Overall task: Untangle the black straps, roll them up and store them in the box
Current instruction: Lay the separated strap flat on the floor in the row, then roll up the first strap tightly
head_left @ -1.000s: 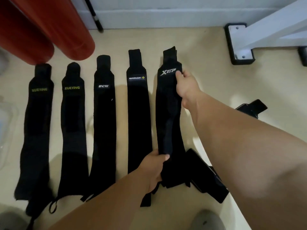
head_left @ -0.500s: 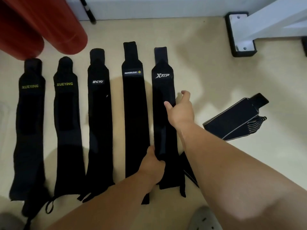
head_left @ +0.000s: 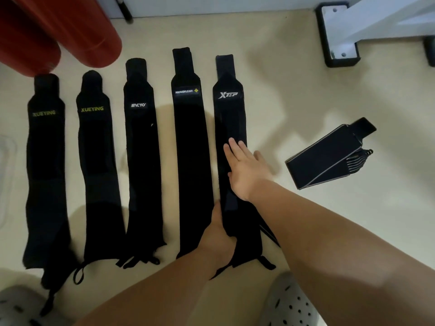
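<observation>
Several black straps lie flat and side by side on the cream floor: two marked XUEYING (head_left: 46, 161) (head_left: 95, 161), one INCYO (head_left: 141, 149), one MANUEKLEAR (head_left: 190, 149) and, furthest right, one XTEP (head_left: 229, 109). My right hand (head_left: 244, 168) lies flat on the middle of the XTEP strap, fingers straight and pointing away. My left hand (head_left: 217, 234) grips that strap's left edge near its lower end. Another black strap (head_left: 327, 156), folded, with grey edging, lies apart to the right.
Two red cylinders (head_left: 77, 31) stand at the top left, close to the strap tips. A white frame on a black foot (head_left: 339, 36) is at the top right. A clear plastic container edge (head_left: 7, 175) shows at far left. Grey perforated shoes (head_left: 289, 304) are at the bottom.
My right hand slid down from the XTEP strap's logo end to its middle and flattened out. The strap now lies straight. The folded strap that lay under my arm now sits clear to the right.
</observation>
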